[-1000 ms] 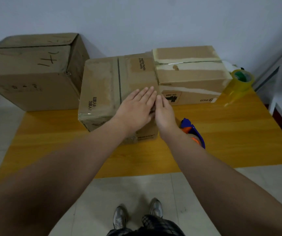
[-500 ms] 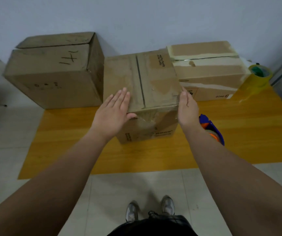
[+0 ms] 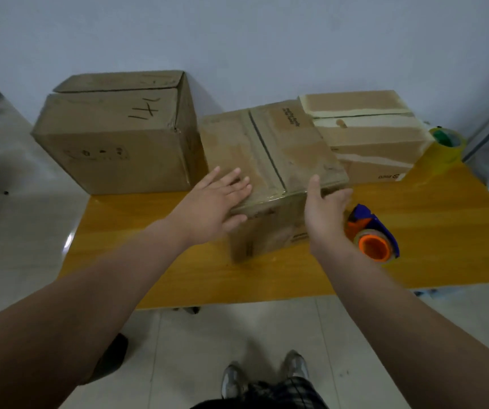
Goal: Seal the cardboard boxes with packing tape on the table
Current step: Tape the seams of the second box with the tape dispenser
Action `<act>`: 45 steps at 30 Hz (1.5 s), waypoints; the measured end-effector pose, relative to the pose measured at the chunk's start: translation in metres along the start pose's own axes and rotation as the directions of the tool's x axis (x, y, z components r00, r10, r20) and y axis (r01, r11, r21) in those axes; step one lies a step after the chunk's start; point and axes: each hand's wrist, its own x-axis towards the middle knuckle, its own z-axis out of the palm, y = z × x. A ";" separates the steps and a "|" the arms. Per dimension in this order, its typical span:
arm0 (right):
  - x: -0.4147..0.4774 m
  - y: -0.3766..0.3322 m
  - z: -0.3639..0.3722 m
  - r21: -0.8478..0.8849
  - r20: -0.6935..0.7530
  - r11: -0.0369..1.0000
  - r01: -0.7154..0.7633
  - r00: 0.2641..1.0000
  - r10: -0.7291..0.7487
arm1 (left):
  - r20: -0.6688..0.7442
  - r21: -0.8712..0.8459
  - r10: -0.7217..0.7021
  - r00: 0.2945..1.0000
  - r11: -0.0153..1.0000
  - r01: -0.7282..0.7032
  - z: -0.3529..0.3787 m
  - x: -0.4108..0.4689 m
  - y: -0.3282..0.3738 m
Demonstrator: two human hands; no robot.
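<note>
The mid-sized brown cardboard box [image 3: 272, 160] with a dark seam running down its closed top flaps sits in the middle of the yellow wooden surface [image 3: 432, 231], turned a little so one corner points toward the person. Glossy clear tape shows along its near top edge.

The left hand [image 3: 210, 205] lies flat on the near left part of the top, fingers straight and slightly spread, thumb down by the front face; it holds nothing. The right hand [image 3: 322, 214] is at the box's near right corner, thumb up against the top edge and fingers loosely stretched out. They are blurred, and I see nothing gripped.

Just beside that hand, at four o'clock from the box, lies a blue tape dispenser with an orange core [image 3: 373, 236]. At two o'clock stands a lower cardboard box striped with pale tape [image 3: 367, 134], right against the middle one, and past it a roll of yellow tape [image 3: 447, 146]. At ten o'clock, a larger brown cardboard box with pen marks on top [image 3: 119, 137] stands just beside it.
</note>
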 end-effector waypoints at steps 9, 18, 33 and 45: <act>-0.012 0.003 0.004 -0.035 0.130 0.995 0.089 0.988 -0.084 | 0.067 0.024 0.157 0.985 0.987 -0.159 -0.001 -0.017 0.003; 0.028 -0.030 -0.011 -0.439 0.317 0.834 0.334 0.926 -0.204 | 0.134 0.008 -0.053 0.990 0.999 0.053 0.003 -0.053 -0.030; -0.006 0.000 0.026 0.102 0.283 0.994 0.043 0.956 -0.071 | -0.145 -0.265 0.036 0.989 0.961 -0.074 0.015 -0.032 -0.004; 0.048 -0.016 -0.019 0.215 0.211 0.977 0.007 0.976 -0.054 | -0.196 0.025 -0.126 0.972 0.991 0.134 0.034 0.025 0.056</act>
